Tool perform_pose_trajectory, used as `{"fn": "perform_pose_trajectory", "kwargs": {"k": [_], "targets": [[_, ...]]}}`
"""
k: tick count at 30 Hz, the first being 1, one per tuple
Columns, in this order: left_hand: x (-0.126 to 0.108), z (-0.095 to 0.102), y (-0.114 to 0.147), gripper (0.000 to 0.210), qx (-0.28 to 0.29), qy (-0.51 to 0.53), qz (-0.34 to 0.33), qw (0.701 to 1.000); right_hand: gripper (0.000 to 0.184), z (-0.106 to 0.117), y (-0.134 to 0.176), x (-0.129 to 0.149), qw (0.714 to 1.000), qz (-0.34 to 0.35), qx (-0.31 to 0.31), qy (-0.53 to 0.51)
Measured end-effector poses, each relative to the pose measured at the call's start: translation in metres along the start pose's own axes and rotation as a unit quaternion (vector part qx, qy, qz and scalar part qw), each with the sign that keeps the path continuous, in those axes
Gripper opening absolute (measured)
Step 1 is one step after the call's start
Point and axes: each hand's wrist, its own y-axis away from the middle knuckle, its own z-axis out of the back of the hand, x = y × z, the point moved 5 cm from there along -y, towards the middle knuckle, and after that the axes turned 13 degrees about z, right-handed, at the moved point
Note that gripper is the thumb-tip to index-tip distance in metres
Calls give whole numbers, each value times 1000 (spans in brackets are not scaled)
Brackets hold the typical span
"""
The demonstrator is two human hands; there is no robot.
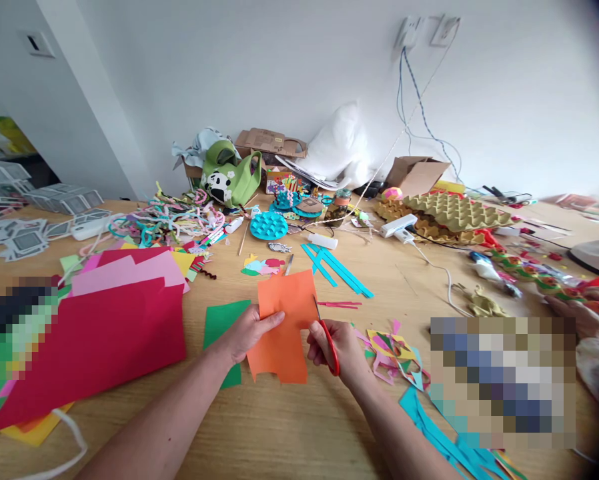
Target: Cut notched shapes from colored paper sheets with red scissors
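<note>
My left hand [249,333] grips a sheet of orange paper [292,303] at its left side, thumb on top. The sheet is held up above the table, and its lower edge has a notch cut out. My right hand [337,347] is closed round the red handles of a pair of scissors [333,350]. Their dark blades meet the right edge of the orange paper; how far they are spread cannot be made out. Partly beneath the orange sheet and my left hand, a green sheet of paper [222,327] lies on the table.
Red and pink paper sheets [129,333] are piled at left. Blue strips [337,267] and small cut shapes [264,265] lie ahead. Paper scraps [392,350] sit right of my right hand. Egg trays [459,210] stand farther back; another person's hand [577,317] is at far right.
</note>
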Motion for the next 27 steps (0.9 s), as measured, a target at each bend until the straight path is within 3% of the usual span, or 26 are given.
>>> {"fn": "perform_pose_trajectory", "kwargs": {"k": [27], "targets": [[0, -4, 2, 40, 13, 5, 12, 1000, 53, 0, 1, 4, 1000, -15, -3, -4]]}}
